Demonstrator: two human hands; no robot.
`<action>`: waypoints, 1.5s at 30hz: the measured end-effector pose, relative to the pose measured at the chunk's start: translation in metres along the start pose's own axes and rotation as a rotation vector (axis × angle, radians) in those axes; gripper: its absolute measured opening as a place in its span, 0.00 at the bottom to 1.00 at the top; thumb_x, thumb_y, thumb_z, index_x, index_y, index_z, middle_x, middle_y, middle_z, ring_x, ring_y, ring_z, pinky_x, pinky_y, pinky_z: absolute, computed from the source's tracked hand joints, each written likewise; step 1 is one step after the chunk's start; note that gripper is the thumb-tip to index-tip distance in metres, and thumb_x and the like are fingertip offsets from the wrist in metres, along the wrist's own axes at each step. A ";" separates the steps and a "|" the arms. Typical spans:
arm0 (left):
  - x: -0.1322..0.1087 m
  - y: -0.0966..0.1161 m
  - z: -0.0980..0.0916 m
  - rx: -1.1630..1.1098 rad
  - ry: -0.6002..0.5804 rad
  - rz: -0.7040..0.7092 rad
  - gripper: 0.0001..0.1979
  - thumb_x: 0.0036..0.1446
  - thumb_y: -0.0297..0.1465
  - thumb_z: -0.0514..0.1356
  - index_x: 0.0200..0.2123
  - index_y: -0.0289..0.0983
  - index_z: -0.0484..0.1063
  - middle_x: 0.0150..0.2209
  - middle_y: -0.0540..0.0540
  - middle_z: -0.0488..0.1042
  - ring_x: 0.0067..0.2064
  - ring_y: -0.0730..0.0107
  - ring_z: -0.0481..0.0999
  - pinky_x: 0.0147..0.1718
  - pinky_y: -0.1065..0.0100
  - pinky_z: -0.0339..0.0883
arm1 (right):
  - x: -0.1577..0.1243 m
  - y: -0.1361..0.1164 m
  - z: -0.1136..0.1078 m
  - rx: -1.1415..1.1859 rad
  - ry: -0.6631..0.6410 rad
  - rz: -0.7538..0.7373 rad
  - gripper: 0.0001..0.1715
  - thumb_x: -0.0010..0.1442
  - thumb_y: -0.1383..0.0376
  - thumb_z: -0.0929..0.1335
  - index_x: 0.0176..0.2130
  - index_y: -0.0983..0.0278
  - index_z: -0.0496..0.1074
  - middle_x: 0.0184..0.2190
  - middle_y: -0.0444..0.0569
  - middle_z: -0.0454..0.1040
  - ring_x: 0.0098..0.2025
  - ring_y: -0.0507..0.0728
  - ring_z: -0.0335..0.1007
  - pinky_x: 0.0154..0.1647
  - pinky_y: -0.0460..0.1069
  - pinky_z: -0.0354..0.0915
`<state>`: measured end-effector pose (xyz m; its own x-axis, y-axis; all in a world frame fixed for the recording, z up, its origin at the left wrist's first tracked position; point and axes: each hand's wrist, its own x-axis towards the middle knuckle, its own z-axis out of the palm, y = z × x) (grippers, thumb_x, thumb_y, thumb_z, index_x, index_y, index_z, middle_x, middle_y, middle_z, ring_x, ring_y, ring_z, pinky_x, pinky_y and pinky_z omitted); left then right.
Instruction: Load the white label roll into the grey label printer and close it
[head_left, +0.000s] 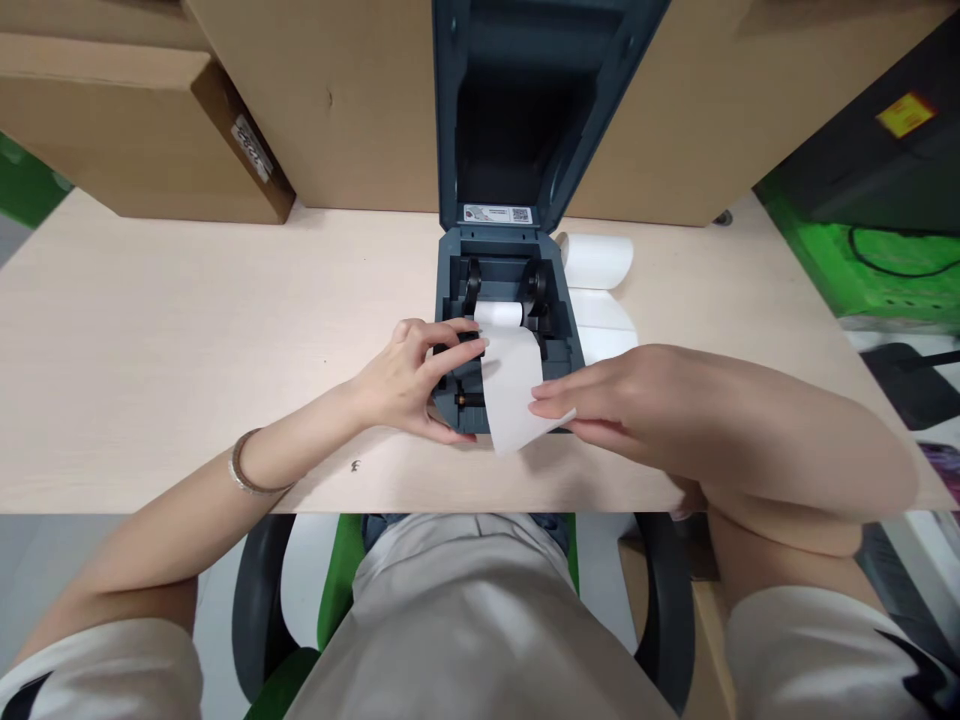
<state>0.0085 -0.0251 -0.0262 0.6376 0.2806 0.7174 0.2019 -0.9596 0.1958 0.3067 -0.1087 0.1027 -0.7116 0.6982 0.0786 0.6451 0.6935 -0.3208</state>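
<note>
- Location: the paper strip point(514, 380) runs from the small label roll point(499, 314) inside the open label printer point(444, 285), toward the near side, its free end over the printer's near rim.
- Left hand point(409, 375): fingers parted, index and middle fingertips at the strip's left edge, thumb low by the printer's near-left corner.
- Right hand point(600, 395): fingers close together, apparently pinching the strip's near-right corner, which curls up between them; thumb contact cannot be told.
- Handling, as judged: the strip slants and its corner is bent; an even, straight pull with light left-hand guidance should keep it square to the roll and free of creases.
- Roll seating between the black roll holders point(535, 288) cannot be confirmed; check before pulling harder.
- Edges: the raised lid point(517, 110) bounds the far side, close to the large cardboard box point(367, 110); the spare paper roll point(598, 262) sits just beside the printer, right.
- Room: widest on the tabletop point(202, 330) to the left; the near margin is narrow.
</note>
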 end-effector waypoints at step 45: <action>0.005 0.009 -0.012 0.146 -0.034 0.068 0.48 0.61 0.65 0.62 0.73 0.42 0.58 0.56 0.37 0.75 0.63 0.44 0.80 0.53 0.54 0.67 | 0.008 -0.049 0.000 -0.572 -0.039 -0.281 0.21 0.60 0.78 0.64 0.43 0.65 0.83 0.46 0.56 0.86 0.45 0.61 0.85 0.46 0.52 0.82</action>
<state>0.0045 -0.0330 -0.0125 0.6780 0.2184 0.7019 0.2617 -0.9640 0.0472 0.2691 -0.1372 0.1194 -0.8778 0.4765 0.0490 0.4716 0.8418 0.2628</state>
